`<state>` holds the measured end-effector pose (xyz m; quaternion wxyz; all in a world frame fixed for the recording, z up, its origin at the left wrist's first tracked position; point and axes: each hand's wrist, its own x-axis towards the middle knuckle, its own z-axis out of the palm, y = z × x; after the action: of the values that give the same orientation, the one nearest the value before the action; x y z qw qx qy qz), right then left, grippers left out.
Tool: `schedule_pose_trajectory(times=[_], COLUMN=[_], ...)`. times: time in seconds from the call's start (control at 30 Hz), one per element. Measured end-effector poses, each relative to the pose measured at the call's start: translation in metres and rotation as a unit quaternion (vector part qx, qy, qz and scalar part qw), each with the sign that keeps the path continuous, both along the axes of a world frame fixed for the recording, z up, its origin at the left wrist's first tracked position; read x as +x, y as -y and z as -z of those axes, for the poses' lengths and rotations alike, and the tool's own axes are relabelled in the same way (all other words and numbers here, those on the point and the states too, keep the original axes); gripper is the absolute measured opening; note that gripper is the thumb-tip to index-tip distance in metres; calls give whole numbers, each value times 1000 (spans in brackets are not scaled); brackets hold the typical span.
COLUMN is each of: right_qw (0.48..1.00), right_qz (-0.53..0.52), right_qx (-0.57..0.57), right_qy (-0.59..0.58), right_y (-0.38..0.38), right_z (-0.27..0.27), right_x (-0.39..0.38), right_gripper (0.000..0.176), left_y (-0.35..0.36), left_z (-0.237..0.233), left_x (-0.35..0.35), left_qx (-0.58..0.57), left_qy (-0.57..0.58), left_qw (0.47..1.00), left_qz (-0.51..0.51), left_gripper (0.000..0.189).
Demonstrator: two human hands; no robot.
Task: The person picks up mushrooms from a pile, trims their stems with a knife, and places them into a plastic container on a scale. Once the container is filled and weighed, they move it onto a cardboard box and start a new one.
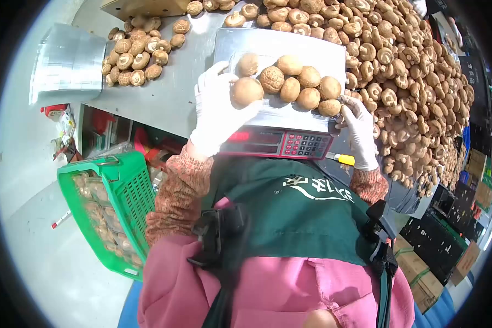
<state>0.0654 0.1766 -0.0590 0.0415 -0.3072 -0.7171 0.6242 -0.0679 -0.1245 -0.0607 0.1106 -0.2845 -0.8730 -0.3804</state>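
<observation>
Several brown mushrooms (290, 89) lie in a clear tray on the metal plate of a weighing scale (333, 52). The scale's red front panel (279, 144) has a lit display and a keypad. My left hand (217, 106), in a white glove, is at the tray's left end, its thumb and fingers spread around a large mushroom (247, 91). At the tray's right end is my right hand (358, 128), also gloved, with bent fingers touching the tray's edge near the last mushrooms.
A big heap of mushrooms (404, 82) covers the right side. A smaller pile (134, 54) lies at upper left beside stacked clear trays (68, 64). A green crate (131, 191) with packed mushrooms stands at lower left. A cardboard box (145, 7) is at the top.
</observation>
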Motion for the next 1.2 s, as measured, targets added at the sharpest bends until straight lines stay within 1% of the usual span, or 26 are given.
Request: schedule_pose_trajectory(times=[0.1,0.2,0.3,0.4,0.43,0.47,0.5,0.57,0.6,0.63,0.67,0.7,0.83,0.9,0.97,1.0,1.03,1.07,1.1,1.13,1.17,1.2], right_qw=[1000,1000,1000,1000,1000,1000,1000,999,999,999,999,998,1000,1000,1000,999,998,998,997,994,997,993], right_qz=[10,1,-1,-9,2,13,23,35,33,32,34,44,17,1,-12,-20,-31,-32,-56,-63,-58,-62], right_qx=[-9,13,10,14,3,-8,-19,-25,-19,-15,-27,-15,-10,-2,-22,-33,-44,-30,-37,-88,-53,-98], right_qy=[5,2,5,-7,-7,-6,-5,-1,-19,-37,-32,-34,-7,0,13,22,26,38,35,3,9,-32], right_y=[3,2,3,1,2,3,3,4,3,0,-2,-1,2,2,-1,-3,1,9,9,4,4,11], right_z=[-1,1,-1,0,0,0,-1,-7,-5,-2,-2,-2,-7,-8,-4,-4,-12,-29,-33,-21,-18,-25], right_x=[1,2,2,3,3,3,3,1,1,2,2,1,-1,-3,-2,0,-7,-10,-14,-17,-28,-43], right_gripper=[29,30,31,31,31,31,31,32,32,33,33,33,35,36,31,29,28,23,23,21,22,26], left_y=[-4,-7,-6,6,12,18,24,37,38,39,39,39,27,19,14,14,15,16,18,24,29,36], left_z=[5,18,14,6,5,1,-4,-8,-14,-19,-23,-24,-13,-6,1,2,1,-2,-7,-6,-5,-11], left_x=[0,0,1,-5,-10,-15,-20,-28,-29,-29,-29,-28,-29,-30,-30,-31,-30,-30,-36,-42,-51,-62], left_qx=[13,-6,-37,4,39,101,161,221,194,186,178,170,123,133,142,141,148,156,164,159,156,186], left_qy=[-31,-39,-33,-5,19,123,225,279,288,325,362,399,457,459,468,450,461,464,457,449,435,452], left_qw=[999,999,999,1000,998,984,954,928,931,922,912,899,881,878,872,882,875,872,874,879,886,872], left_qz=[-22,-22,-14,-21,-47,-82,-116,-109,-114,-96,-77,-58,-16,-7,-9,1,-9,-19,-26,-28,-28,-32], left_gripper=[68,70,71,73,68,61,53,35,26,27,28,29,30,26,22,18,17,15,14,13,12,13])
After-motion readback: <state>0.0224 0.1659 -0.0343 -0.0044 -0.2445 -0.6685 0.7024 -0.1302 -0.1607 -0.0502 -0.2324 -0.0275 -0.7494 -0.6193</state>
